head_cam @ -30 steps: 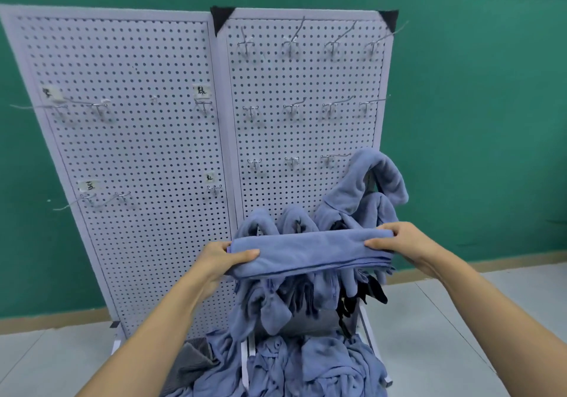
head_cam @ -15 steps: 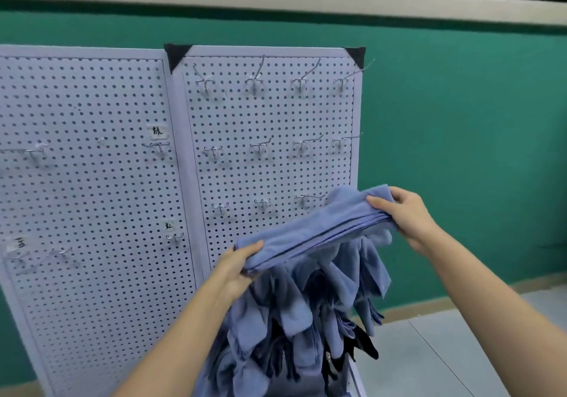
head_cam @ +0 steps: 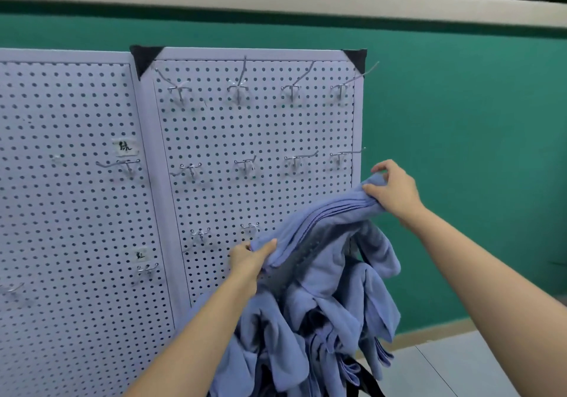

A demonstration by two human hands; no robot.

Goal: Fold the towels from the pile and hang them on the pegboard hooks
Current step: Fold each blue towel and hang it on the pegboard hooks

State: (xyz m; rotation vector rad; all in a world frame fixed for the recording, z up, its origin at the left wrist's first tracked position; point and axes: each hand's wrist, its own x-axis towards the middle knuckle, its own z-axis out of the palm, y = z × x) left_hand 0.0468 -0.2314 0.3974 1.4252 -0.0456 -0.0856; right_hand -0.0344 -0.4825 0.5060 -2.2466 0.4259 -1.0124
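Pegboard: two white perforated panels side by side, left panel (head_cam: 67,212), right panel (head_cam: 214,200). Right panel carries rows of metal hooks (head_cam: 237,90), four top, four middle. Bunch of blue towels (head_cam: 337,304) hangs at its lower right. Left panel: few hooks, two small labels (head_cam: 125,146). Pale tiled floor (head_cam: 460,372) below.

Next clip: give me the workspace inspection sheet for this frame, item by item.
Surface: no table seen; pale tiled floor lower right.
Job's things: folded blue towel held slanted before the right pegboard panel; hung towels bunched below; upper hooks bare.
Clutter: black strap among hung towels, unclear.
Hands: left hand grips the towel's lower end; right hand grips its upper end.
Cables: nothing seen.
Surroundings: green wall; left pegboard panel with two paper labels.
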